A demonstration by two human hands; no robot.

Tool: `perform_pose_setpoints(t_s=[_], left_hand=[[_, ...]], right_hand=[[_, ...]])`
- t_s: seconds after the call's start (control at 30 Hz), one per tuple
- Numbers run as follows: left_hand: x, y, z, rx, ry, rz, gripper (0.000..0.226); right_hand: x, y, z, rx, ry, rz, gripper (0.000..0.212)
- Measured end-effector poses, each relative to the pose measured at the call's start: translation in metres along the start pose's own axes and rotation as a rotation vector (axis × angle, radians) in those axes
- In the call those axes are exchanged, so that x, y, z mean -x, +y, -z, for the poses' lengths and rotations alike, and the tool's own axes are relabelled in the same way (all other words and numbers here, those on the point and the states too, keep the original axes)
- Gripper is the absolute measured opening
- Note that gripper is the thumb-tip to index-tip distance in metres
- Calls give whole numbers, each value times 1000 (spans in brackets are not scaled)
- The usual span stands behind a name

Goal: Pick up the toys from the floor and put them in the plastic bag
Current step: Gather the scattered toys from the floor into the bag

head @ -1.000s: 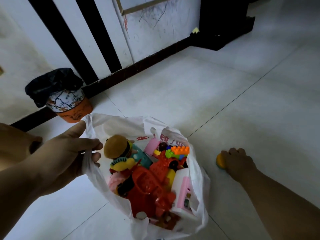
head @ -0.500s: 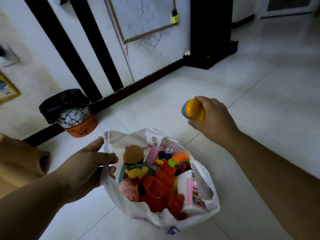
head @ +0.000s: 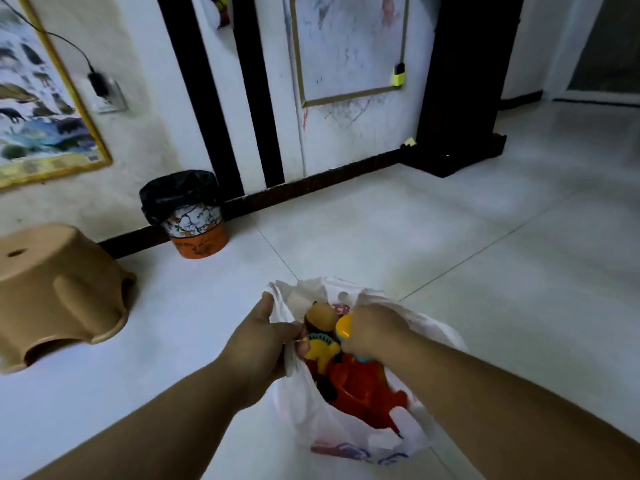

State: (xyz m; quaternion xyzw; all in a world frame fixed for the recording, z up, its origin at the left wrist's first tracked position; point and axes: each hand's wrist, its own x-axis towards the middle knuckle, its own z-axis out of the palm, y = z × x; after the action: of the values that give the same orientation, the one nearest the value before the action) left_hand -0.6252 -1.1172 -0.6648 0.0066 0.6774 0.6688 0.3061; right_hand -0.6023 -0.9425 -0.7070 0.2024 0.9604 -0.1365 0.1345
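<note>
over the bag (head: 304, 407) mouth, right hand (head: 372, 332) wrapped round the yellow toy (head: 344, 326), left hand (head: 263, 344) pinching the rim wide: best let go low, onto the pile.

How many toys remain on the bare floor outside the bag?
0. None shows on the floor; the yellow toy is in the right hand over the plastic bag. The arms may hide some.
</note>
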Motion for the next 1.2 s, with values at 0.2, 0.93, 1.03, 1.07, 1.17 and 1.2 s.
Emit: perform_pose_setpoints(t_s=[0.2, 0.93, 1.03, 1.07, 1.17, 1.2], left_hand=[[13, -4, 5, 41, 22, -14, 70], [5, 25, 27, 38, 117, -1, 65], [-1, 41, 31, 93, 128, -13, 63], [-4, 42, 33, 86, 133, -22, 64], [-8, 31, 36, 34, 139, -1, 71], [-8, 25, 36, 12, 143, 10, 71]], right_hand=[[-17, 6, -39, 5, 107, 19, 63], [31, 39, 79, -1216, 368, -153, 34], [22, 19, 81, -1279, 460, -29, 33], [19, 18, 78, -1251, 477, -5, 32], [13, 27, 60, -1079, 401, -3, 30], [11, 32, 53, -1032, 368, -25, 29]])
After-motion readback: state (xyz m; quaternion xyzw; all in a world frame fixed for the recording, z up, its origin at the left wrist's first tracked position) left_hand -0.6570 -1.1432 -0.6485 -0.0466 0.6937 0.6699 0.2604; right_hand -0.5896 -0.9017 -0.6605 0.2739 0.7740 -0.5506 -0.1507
